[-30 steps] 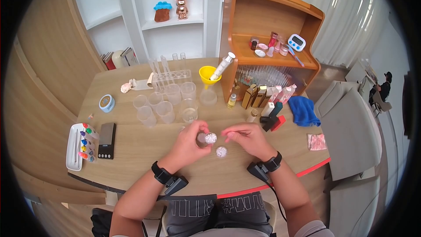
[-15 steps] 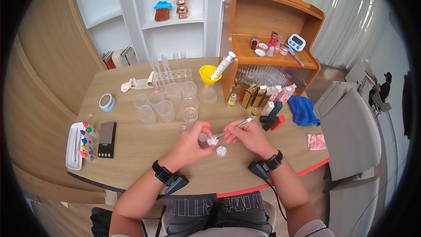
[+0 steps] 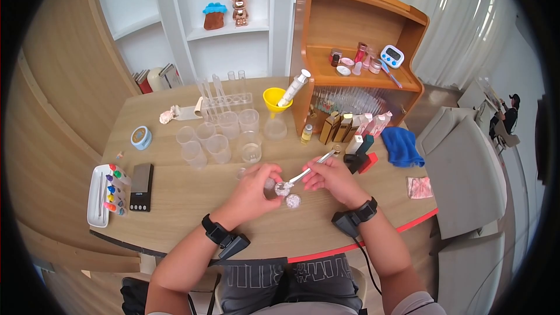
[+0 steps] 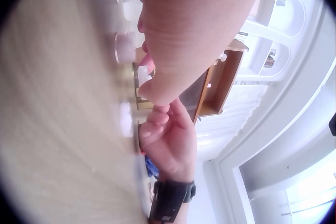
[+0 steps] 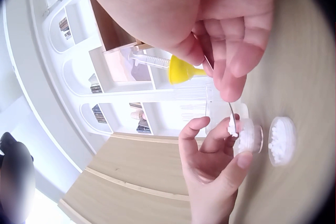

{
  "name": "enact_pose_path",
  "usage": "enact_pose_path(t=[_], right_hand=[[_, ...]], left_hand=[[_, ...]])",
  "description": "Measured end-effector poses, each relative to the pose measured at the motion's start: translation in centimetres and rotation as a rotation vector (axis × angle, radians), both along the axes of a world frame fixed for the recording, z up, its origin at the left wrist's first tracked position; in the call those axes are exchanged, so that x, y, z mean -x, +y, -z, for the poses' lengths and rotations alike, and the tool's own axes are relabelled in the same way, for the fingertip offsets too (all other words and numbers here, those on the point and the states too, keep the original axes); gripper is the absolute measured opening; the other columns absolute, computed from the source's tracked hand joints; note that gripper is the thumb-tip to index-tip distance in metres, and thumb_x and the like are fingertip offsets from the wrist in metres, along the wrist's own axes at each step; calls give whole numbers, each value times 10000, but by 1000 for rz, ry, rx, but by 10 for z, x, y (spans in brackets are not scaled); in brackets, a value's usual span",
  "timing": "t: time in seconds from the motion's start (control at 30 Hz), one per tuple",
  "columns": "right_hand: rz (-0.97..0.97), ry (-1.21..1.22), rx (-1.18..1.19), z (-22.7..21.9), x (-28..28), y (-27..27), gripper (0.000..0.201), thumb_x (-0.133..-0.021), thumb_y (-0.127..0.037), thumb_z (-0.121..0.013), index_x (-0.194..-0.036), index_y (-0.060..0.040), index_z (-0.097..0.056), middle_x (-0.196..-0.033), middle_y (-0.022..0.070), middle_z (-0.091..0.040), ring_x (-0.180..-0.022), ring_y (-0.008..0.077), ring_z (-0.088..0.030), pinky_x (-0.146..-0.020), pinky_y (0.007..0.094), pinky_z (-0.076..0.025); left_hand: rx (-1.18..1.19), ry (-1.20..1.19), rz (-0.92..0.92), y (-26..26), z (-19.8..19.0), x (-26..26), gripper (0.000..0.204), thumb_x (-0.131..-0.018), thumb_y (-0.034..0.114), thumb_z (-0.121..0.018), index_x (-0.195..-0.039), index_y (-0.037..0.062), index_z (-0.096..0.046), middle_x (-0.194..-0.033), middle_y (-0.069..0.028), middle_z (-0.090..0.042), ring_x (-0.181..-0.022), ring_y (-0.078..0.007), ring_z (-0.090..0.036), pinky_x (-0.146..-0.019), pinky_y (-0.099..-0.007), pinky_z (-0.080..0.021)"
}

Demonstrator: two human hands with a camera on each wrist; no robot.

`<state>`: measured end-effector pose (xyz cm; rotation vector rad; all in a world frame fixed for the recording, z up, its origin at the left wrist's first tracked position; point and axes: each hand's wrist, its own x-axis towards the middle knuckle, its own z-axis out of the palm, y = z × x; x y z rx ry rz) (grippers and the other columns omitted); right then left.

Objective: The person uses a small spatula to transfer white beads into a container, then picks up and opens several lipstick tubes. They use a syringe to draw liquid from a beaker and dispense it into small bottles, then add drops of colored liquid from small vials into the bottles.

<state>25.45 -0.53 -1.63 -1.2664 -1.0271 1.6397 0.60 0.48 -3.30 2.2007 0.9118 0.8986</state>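
My left hand (image 3: 254, 189) grips a small clear jar (image 5: 252, 137) holding white pellets, low over the table. In my right hand (image 3: 333, 179) a slim metal scoop (image 3: 306, 173) is pinched between thumb and fingers, its upper end pointing up and to the right. The scoop's tip carries a few white pellets and overlaps the jar's mouth in the right wrist view. Just beside the jar, a shallow round clear container (image 3: 293, 200) of white pellets sits on the table. The left wrist view shows my right hand beyond the left, which hides most of the jar.
Several clear plastic cups (image 3: 218, 150) stand behind my left hand, near a test tube rack (image 3: 233, 102) and a yellow funnel (image 3: 274, 98). On the left are a scale (image 3: 141, 188) and white tray (image 3: 97, 213). Small boxes (image 3: 341, 128) and a blue cloth (image 3: 402, 147) lie to the right.
My right hand came in with the scoop, dipped its tip into the jar, and now draws it slightly up and right with pellets on it. My left hand stays nearly still.
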Motion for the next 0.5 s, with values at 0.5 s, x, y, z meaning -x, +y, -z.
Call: enact_pose_path(t=[0.5], right_hand=[[-287, -248, -315, -2, -4, -5, 211, -1036, -188, -580, -982, 0, -662, -743, 3, -604, -649, 85, -569, -599, 233, -454]], left_hand=[[-53, 26, -18, 1, 0, 2, 556, -717, 110, -818, -1197, 77, -540, -1063, -70, -663, -1074, -305, -588, -956, -421, -446]])
